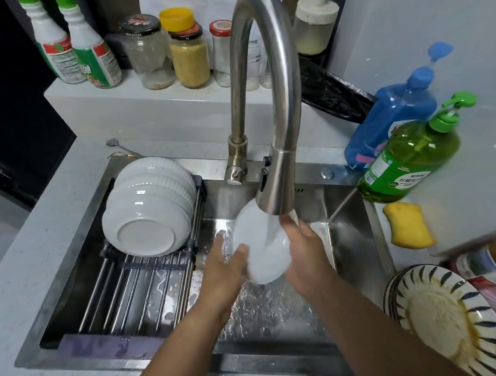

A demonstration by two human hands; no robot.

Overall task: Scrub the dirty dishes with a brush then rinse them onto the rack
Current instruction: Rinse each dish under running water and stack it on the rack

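Note:
A white bowl (252, 241) is held tilted under the running faucet (276, 182), over the steel sink (347, 218). My left hand (226, 268) grips its left rim, thumb on the inside. My right hand (303, 251) holds its right side, fingers up by the water stream. Several white bowls (150, 207) lie stacked upside down on the rack (135, 285) across the sink's left half. A stack of dirty striped plates (447, 317) sits on the counter at the right. No brush is in view.
A yellow sponge (408, 224), a green soap bottle (410, 157) and a blue bottle (395, 117) stand on the right counter. Jars (189, 56) and bottles line the ledge behind the faucet. A spoon (116, 146) lies behind the rack.

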